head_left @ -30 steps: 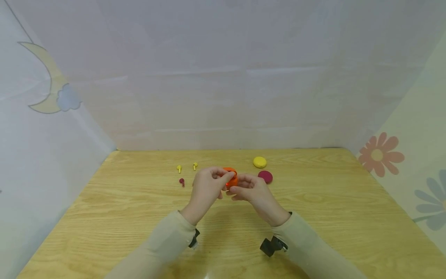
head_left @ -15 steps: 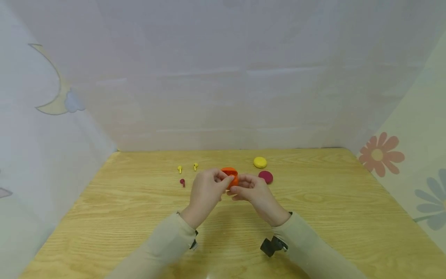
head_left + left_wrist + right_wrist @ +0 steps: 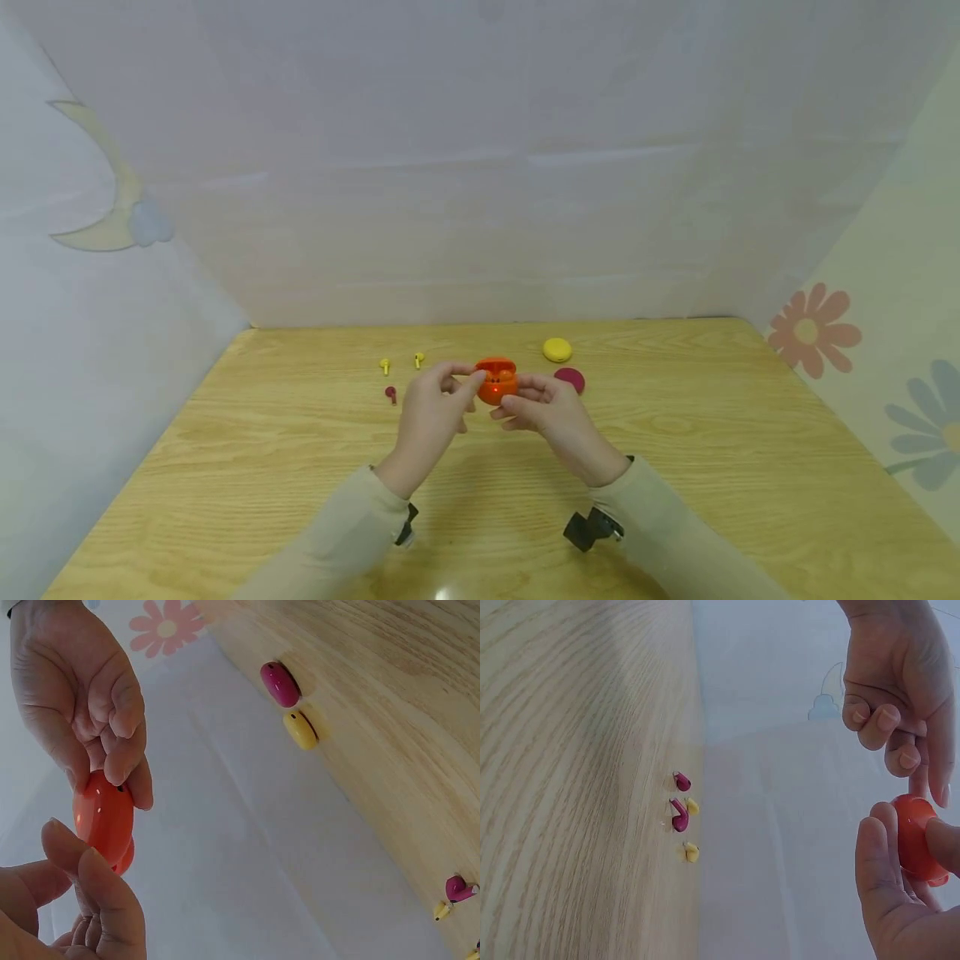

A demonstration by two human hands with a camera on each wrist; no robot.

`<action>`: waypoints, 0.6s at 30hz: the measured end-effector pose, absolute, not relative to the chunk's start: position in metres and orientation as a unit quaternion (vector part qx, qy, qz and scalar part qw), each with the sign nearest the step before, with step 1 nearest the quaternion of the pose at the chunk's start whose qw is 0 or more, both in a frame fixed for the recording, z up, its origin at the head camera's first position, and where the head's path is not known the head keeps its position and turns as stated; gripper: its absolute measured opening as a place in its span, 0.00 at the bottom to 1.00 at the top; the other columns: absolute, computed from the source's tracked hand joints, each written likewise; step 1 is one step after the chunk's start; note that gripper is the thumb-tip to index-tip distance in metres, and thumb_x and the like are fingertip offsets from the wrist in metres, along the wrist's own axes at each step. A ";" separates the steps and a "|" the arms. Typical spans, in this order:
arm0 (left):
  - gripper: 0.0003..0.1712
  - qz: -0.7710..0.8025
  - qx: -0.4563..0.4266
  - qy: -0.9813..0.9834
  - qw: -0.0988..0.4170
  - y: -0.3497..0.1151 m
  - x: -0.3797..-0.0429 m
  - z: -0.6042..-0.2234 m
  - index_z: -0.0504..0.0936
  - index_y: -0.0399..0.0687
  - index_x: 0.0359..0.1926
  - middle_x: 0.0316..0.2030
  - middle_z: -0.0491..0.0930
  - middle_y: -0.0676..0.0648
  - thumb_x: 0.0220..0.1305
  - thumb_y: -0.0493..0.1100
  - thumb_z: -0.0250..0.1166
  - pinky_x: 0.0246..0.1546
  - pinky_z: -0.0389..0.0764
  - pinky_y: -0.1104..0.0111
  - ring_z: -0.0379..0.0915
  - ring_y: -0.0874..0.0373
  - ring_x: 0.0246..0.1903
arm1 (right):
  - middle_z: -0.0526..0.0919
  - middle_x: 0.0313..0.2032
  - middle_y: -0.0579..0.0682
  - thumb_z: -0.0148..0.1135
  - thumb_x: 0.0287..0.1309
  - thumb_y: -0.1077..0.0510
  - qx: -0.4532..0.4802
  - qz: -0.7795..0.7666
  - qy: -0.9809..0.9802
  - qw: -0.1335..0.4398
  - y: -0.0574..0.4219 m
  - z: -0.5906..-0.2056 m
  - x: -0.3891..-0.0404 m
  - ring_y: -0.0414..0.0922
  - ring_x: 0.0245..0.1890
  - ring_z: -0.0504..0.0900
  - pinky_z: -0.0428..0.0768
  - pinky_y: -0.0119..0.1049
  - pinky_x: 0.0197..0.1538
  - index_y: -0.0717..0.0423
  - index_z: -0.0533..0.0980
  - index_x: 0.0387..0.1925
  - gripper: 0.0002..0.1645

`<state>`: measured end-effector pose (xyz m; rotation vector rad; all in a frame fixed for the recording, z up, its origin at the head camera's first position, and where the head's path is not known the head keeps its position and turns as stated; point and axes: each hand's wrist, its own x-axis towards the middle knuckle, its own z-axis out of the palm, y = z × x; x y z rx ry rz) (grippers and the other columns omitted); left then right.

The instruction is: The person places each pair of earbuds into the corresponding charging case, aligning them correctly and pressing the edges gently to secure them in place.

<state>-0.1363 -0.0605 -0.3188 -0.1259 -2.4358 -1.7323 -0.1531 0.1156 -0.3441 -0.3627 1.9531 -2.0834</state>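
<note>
My right hand (image 3: 553, 415) grips an orange earbud case (image 3: 498, 392) by its right side, above the table. The case's lid (image 3: 497, 364) stands up, and a rounded orange earbud (image 3: 506, 376) shows in the right slot. The left thumb hides part of the left slot. My left hand (image 3: 429, 415) holds the case's left edge between thumb and index finger, its other fingers curled. In the right wrist view, the left index finger passes behind the case (image 3: 913, 838).
Yellow earbuds (image 3: 385, 367) and a magenta earbud (image 3: 392, 395) lie left of the hands; a second magenta earbud (image 3: 681, 781) shows in the right wrist view. A yellow case (image 3: 557, 349) and a magenta case (image 3: 570, 381) stand shut on the right. Cloth backdrop (image 3: 420, 242) rises behind the table.
My left hand has drawn back leftward from over the case to its left edge. The case now faces me, its slots showing. The right hand has barely moved.
</note>
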 end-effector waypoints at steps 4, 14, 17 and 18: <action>0.15 -0.594 -0.038 -0.800 0.075 -0.064 -0.139 -0.323 0.83 0.38 0.44 0.18 0.76 0.47 0.67 0.47 0.64 0.15 0.74 0.68 0.67 0.57 0.08 | 0.83 0.45 0.59 0.59 0.66 0.62 -0.130 -0.721 0.667 0.134 0.116 -0.344 -0.154 0.45 0.38 0.85 0.82 0.38 0.46 0.74 0.69 0.56 0.23; 0.22 -0.665 -0.029 -0.746 0.028 -0.066 -0.141 -0.324 0.82 0.32 0.43 0.19 0.75 0.49 0.72 0.51 0.58 0.18 0.76 0.72 0.66 0.61 0.10 | 0.83 0.47 0.61 0.58 0.67 0.62 -0.143 -0.723 0.661 0.139 0.116 -0.340 -0.152 0.46 0.39 0.85 0.82 0.39 0.46 0.73 0.68 0.58 0.24; 0.24 -0.692 -0.018 -0.722 0.006 -0.065 -0.141 -0.323 0.81 0.31 0.43 0.18 0.73 0.50 0.72 0.52 0.57 0.16 0.75 0.74 0.65 0.63 0.09 | 0.83 0.47 0.61 0.58 0.67 0.62 -0.143 -0.721 0.663 0.139 0.117 -0.339 -0.151 0.45 0.38 0.85 0.82 0.38 0.46 0.74 0.68 0.58 0.23; 0.24 -0.698 -0.014 -0.716 0.000 -0.065 -0.141 -0.322 0.81 0.30 0.42 0.17 0.73 0.50 0.72 0.51 0.57 0.16 0.74 0.74 0.64 0.63 0.09 | 0.83 0.47 0.62 0.58 0.67 0.62 -0.144 -0.721 0.664 0.139 0.117 -0.339 -0.151 0.45 0.38 0.85 0.82 0.38 0.46 0.74 0.68 0.58 0.23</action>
